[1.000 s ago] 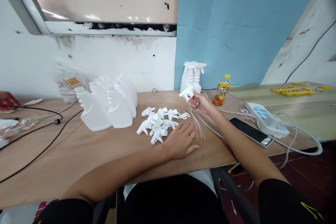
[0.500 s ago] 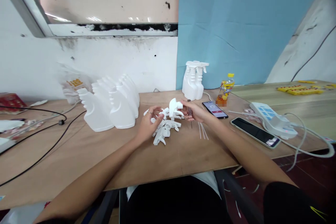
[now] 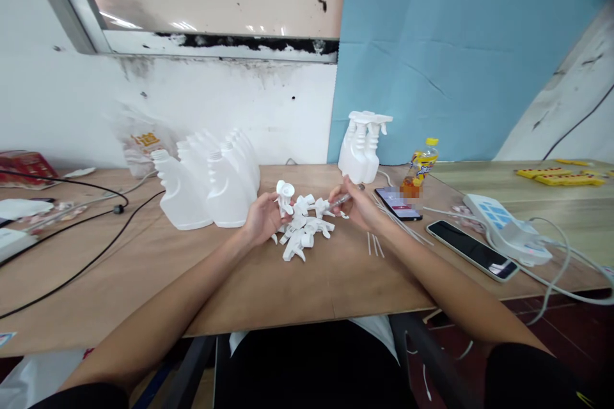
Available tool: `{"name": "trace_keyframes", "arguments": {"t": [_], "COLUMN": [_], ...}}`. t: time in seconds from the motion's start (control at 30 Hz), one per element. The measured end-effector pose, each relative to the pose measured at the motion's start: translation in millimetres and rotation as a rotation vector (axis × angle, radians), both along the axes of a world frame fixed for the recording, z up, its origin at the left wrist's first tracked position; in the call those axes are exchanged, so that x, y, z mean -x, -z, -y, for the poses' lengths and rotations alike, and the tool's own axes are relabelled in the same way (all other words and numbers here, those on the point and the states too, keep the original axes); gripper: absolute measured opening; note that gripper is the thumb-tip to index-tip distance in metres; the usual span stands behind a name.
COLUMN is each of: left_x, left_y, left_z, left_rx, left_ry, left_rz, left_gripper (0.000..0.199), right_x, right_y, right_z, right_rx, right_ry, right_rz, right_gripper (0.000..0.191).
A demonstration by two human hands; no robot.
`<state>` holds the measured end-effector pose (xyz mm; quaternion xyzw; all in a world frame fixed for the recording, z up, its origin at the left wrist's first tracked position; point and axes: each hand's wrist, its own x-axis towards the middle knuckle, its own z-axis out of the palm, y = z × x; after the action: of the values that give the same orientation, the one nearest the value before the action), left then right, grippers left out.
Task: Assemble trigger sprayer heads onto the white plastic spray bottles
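Note:
My left hand (image 3: 265, 218) grips a white trigger spray head (image 3: 284, 197) upright, its round collar facing me. Closed around a bundle of thin white plastic tubes (image 3: 407, 227) is my right hand (image 3: 357, 201); the tubes' near ends show at its fingertips and the rest runs back under the wrist. A small dark item at this hand is too small to make out. Between the hands, on the table, lies a pile of white trigger spray heads (image 3: 303, 230). A few loose tubes (image 3: 375, 245) lie below the right wrist.
Several white bottles without heads (image 3: 230, 195) stand at left. Bottles with spray heads fitted (image 3: 359, 153) stand at the back, beside a yellow-capped drink bottle (image 3: 423, 163). Two phones (image 3: 472, 249) and a power strip (image 3: 508, 230) lie at right. Black cables (image 3: 96, 259) cross the left side.
The spray head has gone from between the hands to the left hand, now turned collar toward me. My right hand has drawn back a little, and the tube bundle shows behind it.

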<state>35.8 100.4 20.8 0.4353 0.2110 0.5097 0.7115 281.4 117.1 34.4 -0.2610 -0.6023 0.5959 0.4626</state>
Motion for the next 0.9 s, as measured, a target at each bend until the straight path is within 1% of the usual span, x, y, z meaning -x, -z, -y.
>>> {"name": "trace_keyframes", "arguments": {"t": [0.07,0.13,0.17,0.23,0.27,0.33,0.4,0.43,0.47,0.5,0.57,0.67,0.77,0.9], "left_x": [2,1,0,-3,-4,-6,-7,-7,-6,-6,-6,-7,-7,-6], "left_y": [-1.3,-1.5,-1.2,0.0,0.8,2.8,5.2,6.5,7.7,8.8,10.2,9.8,7.5,4.4], "left_z": [-1,-1,0,2,3,3,2,2,1,0,0,2,6,9], "left_rx": [0.017,0.003,-0.011,-0.055,-0.082,-0.127,-0.165,-0.182,-0.198,-0.215,-0.240,-0.259,-0.240,-0.171], "left_ry": [-0.017,-0.057,-0.074,-0.105,-0.126,-0.186,-0.247,-0.273,-0.295,-0.317,-0.351,-0.308,-0.224,-0.055], "left_rz": [0.019,-0.014,-0.039,-0.085,-0.106,-0.157,-0.227,-0.267,-0.307,-0.344,-0.400,-0.412,-0.381,-0.355], "left_gripper": [0.022,0.026,0.029,0.032,0.034,0.038,0.043,0.044,0.046,0.047,0.048,0.048,0.046,0.041], "right_x": [0,2,4,7,7,7,6,6,5,5,5,6,5,0], "right_y": [1.2,3.1,4.1,6.0,6.7,8.0,8.6,8.6,8.2,7.6,5.6,2.4,1.1,2.3], "right_z": [3,8,10,14,15,15,13,13,13,13,16,21,21,12], "right_rx": [-0.106,-0.201,-0.246,-0.372,-0.463,-0.696,-0.929,-1.011,-1.060,-1.077,-1.021,-0.774,-0.512,-0.280], "right_ry": [-0.019,-0.024,-0.005,0.084,0.136,0.204,0.187,0.155,0.124,0.102,0.082,0.078,0.044,-0.015], "right_rz": [-0.038,0.009,0.061,0.183,0.246,0.354,0.439,0.470,0.490,0.497,0.483,0.413,0.321,0.167], "right_gripper": [0.041,0.039,0.038,0.034,0.031,0.026,0.024,0.023,0.023,0.023,0.023,0.022,0.022,0.017]}}
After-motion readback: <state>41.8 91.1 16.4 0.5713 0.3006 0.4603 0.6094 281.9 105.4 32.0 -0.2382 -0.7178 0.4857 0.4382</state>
